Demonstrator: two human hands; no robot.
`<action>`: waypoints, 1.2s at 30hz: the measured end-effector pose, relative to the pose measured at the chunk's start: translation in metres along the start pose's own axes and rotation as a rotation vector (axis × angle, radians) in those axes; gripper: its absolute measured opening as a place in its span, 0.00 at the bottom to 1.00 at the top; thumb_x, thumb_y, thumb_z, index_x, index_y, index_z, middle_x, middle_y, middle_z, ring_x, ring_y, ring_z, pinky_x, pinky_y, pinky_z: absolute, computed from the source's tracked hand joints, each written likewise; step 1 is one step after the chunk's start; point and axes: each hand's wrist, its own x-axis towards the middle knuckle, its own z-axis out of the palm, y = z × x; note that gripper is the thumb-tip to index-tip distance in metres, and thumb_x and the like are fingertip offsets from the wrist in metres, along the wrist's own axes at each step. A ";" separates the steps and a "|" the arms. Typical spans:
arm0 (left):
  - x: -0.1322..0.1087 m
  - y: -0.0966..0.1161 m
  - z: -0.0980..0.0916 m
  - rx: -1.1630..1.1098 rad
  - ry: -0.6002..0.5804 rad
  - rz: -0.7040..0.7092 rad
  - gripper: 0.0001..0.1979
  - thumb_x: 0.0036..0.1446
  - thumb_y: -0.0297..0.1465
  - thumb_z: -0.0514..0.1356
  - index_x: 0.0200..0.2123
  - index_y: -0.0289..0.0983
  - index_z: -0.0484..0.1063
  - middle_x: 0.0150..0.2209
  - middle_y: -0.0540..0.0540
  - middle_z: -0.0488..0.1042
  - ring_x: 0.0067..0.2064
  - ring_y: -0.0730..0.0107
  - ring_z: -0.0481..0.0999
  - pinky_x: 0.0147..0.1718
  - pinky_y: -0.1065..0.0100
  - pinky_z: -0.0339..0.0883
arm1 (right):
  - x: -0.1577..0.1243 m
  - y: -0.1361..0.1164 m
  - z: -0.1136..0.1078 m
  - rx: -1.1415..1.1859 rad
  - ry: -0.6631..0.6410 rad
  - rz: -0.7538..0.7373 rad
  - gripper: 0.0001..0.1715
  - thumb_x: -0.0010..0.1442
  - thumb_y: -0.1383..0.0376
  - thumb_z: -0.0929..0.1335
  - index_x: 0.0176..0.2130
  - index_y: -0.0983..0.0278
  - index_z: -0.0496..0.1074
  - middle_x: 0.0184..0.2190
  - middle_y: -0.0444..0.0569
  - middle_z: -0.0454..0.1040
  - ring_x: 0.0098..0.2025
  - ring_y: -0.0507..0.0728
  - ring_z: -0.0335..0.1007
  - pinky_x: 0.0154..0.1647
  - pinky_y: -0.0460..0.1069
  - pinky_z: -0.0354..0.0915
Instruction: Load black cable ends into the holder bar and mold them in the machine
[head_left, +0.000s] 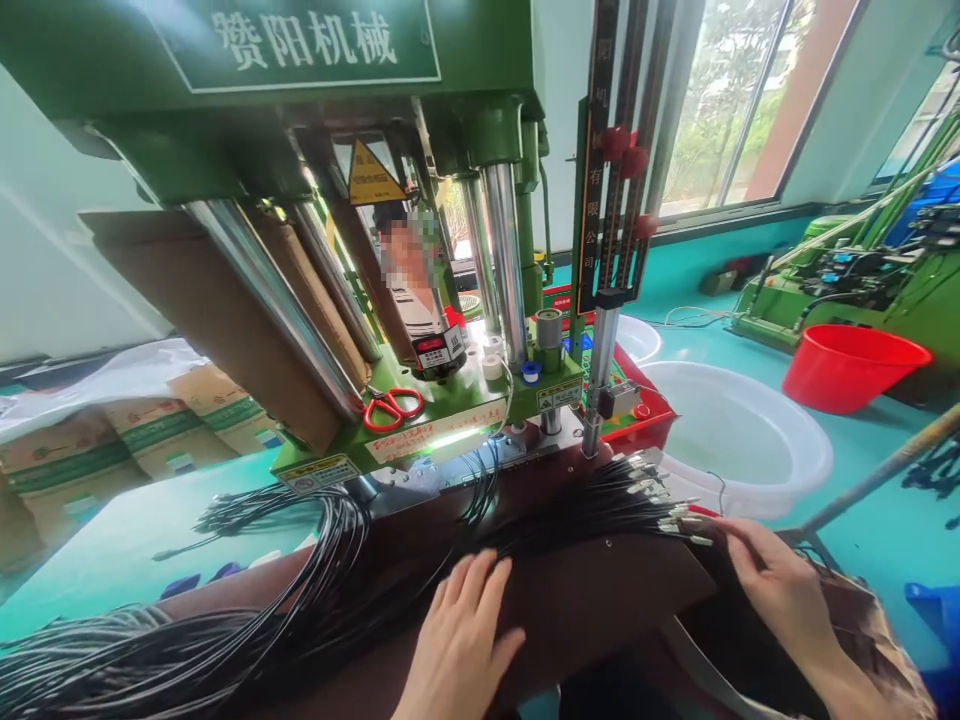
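So there's a bunch of black cables (577, 515) lying across the brown bench (600, 610), right in front of the green press (487, 60), with their metallic connector ends (660, 490) over on the right. Left hand (459, 625) is palm-down at the near side of the bunch, fingers loosely spread, nothing gripped. Right hand (780, 585) is at the connector tips, fingers bent, can't tell if it's pinching one. Red-handled scissors (391, 405) sit farther back, on the press's ledge.

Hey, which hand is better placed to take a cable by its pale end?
Probably the right hand: it is close to the pale ends, while the left hand is farther off, near the black cables.
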 end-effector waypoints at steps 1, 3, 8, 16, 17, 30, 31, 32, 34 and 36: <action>0.019 0.006 0.003 0.135 0.004 0.051 0.24 0.52 0.27 0.58 0.54 0.40 0.63 0.55 0.42 0.65 0.56 0.52 0.62 0.53 0.52 0.58 | -0.001 -0.001 -0.003 0.000 0.010 -0.031 0.14 0.57 0.60 0.60 0.38 0.61 0.71 0.38 0.50 0.75 0.42 0.60 0.71 0.50 0.54 0.63; 0.048 0.016 0.006 0.343 -0.033 0.105 0.23 0.54 0.25 0.54 0.55 0.37 0.62 0.53 0.40 0.66 0.52 0.52 0.65 0.49 0.51 0.61 | -0.006 0.001 -0.010 0.000 0.037 -0.087 0.13 0.57 0.61 0.60 0.38 0.62 0.70 0.38 0.50 0.75 0.40 0.60 0.72 0.48 0.55 0.65; 0.084 0.021 -0.002 0.437 -0.290 0.153 0.13 0.56 0.27 0.53 0.45 0.35 0.67 0.43 0.41 0.71 0.43 0.61 0.72 0.42 0.64 0.65 | -0.021 0.006 -0.024 -0.006 0.018 -0.178 0.11 0.58 0.64 0.61 0.39 0.62 0.70 0.36 0.49 0.75 0.38 0.57 0.73 0.42 0.51 0.69; 0.091 0.030 -0.023 0.446 -0.210 0.249 0.09 0.55 0.25 0.47 0.32 0.35 0.66 0.36 0.42 0.70 0.40 0.60 0.70 0.37 0.63 0.62 | -0.024 -0.014 -0.022 0.145 -0.048 -0.125 0.12 0.57 0.67 0.62 0.41 0.60 0.71 0.39 0.50 0.74 0.42 0.60 0.71 0.44 0.54 0.67; 0.090 0.030 -0.023 0.380 -0.161 0.215 0.08 0.54 0.25 0.47 0.31 0.35 0.65 0.35 0.43 0.69 0.38 0.62 0.70 0.37 0.64 0.61 | -0.024 -0.022 -0.021 0.197 -0.063 -0.110 0.12 0.57 0.67 0.63 0.41 0.60 0.71 0.39 0.50 0.74 0.42 0.60 0.71 0.44 0.54 0.67; 0.068 0.027 -0.029 -0.357 -0.236 0.008 0.06 0.52 0.34 0.53 0.28 0.38 0.61 0.26 0.53 0.62 0.30 0.71 0.60 0.30 0.71 0.55 | -0.004 -0.179 0.040 2.135 -0.680 0.738 0.23 0.54 0.57 0.68 0.50 0.57 0.67 0.51 0.51 0.70 0.54 0.59 0.62 0.55 0.56 0.55; 0.065 0.028 -0.026 -0.363 -0.238 0.006 0.06 0.52 0.34 0.53 0.28 0.38 0.61 0.26 0.53 0.62 0.29 0.72 0.60 0.30 0.71 0.55 | 0.009 -0.180 0.042 2.164 -0.593 0.726 0.21 0.55 0.59 0.68 0.50 0.55 0.67 0.51 0.49 0.70 0.54 0.58 0.63 0.55 0.56 0.54; 0.062 0.028 -0.023 -0.370 -0.246 0.003 0.06 0.52 0.34 0.53 0.28 0.38 0.61 0.25 0.53 0.63 0.29 0.72 0.60 0.29 0.72 0.55 | 0.022 -0.179 0.042 2.150 -0.518 0.712 0.20 0.57 0.61 0.67 0.50 0.55 0.66 0.49 0.47 0.72 0.53 0.57 0.64 0.55 0.55 0.53; 0.057 0.029 -0.015 -0.399 -0.302 -0.021 0.06 0.53 0.34 0.52 0.29 0.38 0.62 0.24 0.53 0.64 0.28 0.73 0.61 0.28 0.72 0.55 | 0.044 -0.176 0.034 2.041 -0.440 0.661 0.17 0.58 0.65 0.66 0.49 0.58 0.68 0.43 0.49 0.76 0.48 0.57 0.68 0.55 0.56 0.53; 0.051 0.031 -0.006 -0.503 -0.463 -0.060 0.07 0.52 0.36 0.54 0.29 0.39 0.64 0.22 0.54 0.65 0.25 0.73 0.62 0.26 0.73 0.55 | 0.058 -0.174 0.022 1.886 -0.448 0.561 0.13 0.59 0.65 0.65 0.45 0.64 0.71 0.37 0.52 0.78 0.44 0.59 0.71 0.54 0.57 0.54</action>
